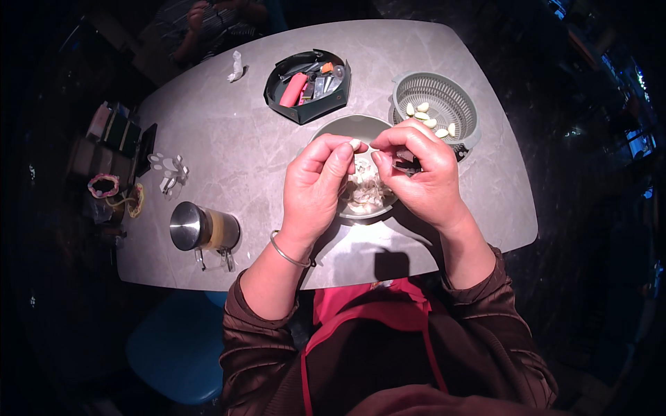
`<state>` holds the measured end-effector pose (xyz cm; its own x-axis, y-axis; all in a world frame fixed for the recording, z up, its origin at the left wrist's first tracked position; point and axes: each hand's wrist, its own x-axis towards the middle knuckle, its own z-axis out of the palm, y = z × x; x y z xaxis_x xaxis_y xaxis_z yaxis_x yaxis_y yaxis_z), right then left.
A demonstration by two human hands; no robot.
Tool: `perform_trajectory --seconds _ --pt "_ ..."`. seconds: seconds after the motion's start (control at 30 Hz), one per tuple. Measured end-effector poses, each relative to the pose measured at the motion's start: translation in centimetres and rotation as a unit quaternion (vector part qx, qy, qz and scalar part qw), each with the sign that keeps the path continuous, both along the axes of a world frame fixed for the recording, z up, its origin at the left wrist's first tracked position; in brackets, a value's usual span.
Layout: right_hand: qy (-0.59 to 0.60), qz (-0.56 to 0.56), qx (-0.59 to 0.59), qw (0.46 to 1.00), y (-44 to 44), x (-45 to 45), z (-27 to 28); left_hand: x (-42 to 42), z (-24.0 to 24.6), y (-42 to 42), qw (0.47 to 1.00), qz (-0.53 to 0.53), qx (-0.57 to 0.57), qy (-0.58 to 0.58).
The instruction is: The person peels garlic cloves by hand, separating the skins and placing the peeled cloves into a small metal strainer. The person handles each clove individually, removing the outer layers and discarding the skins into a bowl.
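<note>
Between its thumb and index finger, my left hand [317, 182] holds a garlic clove [355, 144]. My right hand [424, 174] is close beside it, thumb and index finger near each other; a dark object, partly hidden, shows within its curled fingers, and whether it grips this cannot be made out. Both hands are above a bowl [349, 124] that contains garlic skins and pieces [366, 193]. Behind my right hand, a grey plastic colander [471, 112] contains several peeled garlic cloves [422, 115].
A dark tray [322, 111] of small items and a crumpled tissue [237, 66] lie towards the far side. At the left are a lidded glass mug [213, 228], a paw-shaped item [170, 169] and some boxes. Another person [208, 26] sits across the table [250, 135].
</note>
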<state>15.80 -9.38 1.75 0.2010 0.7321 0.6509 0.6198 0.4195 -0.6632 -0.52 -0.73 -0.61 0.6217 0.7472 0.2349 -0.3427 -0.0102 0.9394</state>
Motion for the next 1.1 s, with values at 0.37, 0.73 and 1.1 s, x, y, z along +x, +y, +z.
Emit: perform_trajectory --seconds 0.37,0.73,1.1 --pt "-0.025 0.016 0.062 0.998 0.26 -0.07 -0.03 -0.03 0.05 -0.21 0.999 -0.009 0.031 0.02" --pt "-0.038 0.006 0.079 0.996 0.32 -0.07 -0.16 0.03 -0.16 -0.07 0.991 0.034 0.116 0.058" --pt "-0.066 -0.006 0.071 0.995 0.29 0.09 -0.19 0.03 -0.22 0.25 0.988 0.032 0.139 0.067"
